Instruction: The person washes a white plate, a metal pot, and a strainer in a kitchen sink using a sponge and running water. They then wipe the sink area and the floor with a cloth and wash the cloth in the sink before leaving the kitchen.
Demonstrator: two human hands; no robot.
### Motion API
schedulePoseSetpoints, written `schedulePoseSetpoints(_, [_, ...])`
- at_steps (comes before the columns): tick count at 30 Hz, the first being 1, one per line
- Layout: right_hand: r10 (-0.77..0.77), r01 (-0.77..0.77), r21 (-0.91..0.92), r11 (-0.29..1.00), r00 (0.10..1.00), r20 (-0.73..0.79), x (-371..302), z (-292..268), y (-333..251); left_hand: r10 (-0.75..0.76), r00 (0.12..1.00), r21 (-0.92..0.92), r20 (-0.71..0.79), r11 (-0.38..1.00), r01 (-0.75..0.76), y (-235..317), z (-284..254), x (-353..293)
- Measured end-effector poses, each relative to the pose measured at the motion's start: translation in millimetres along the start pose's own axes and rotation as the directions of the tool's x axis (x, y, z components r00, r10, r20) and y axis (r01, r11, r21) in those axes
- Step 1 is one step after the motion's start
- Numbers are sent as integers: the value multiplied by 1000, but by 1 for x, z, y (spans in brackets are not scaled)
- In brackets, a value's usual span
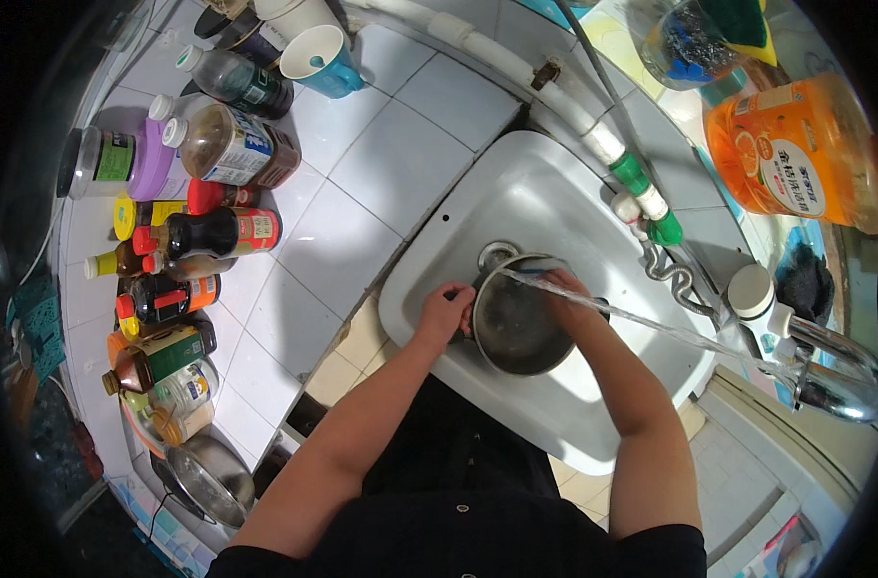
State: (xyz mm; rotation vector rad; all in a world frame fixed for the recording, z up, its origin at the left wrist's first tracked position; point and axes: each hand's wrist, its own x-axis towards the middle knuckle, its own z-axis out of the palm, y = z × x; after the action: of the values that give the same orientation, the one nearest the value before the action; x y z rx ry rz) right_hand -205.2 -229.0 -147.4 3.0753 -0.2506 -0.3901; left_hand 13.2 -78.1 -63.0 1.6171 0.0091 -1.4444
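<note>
A round dark metal pot (524, 328) is tilted up in the white sink (439, 241), over the drain. My left hand (445, 313) is closed on the dark handle at the pot's left side. My right hand (566, 294) reaches into the pot at its right wall. A stream of water (631, 328) runs across from the chrome faucet (838, 380) and passes over that hand into the pot. The right fingers are mostly hidden, and I cannot see whether they hold anything.
Several sauce bottles (222, 231) and a blue mug (323, 63) line the tiled counter (362, 164) at left. A metal bowl (208, 482) sits at its near end. A large orange jug (795, 149) stands right of the sink, beyond a white-and-green pipe (631, 173).
</note>
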Motion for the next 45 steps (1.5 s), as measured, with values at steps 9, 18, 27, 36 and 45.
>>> schedulePoseSetpoints(9, [356,-584,774,247,797,488,-43,-39,-127,25,999,-98,-24,995,-27,-10,29,-16])
schedulePoseSetpoints(18, [418,432,97,-897,754,507,-33,-116,-105,405,877,580,257,662,-475,7,95,-98])
schedulePoseSetpoints(27, [544,501,223,-836,709,449,-139,-166,-87,505,440,512,742,-4,-859,26,89,-155])
schedulePoseSetpoints(36, [905,449,824,-346,390,169,-177,-271,-104,535,131,377,835,-381,-844,71,97,-185])
schedulePoseSetpoints(45, [872,-278,915,293,470,-136,-89,-305,-40,654,151,414,742,-269,-869,106,82,-220])
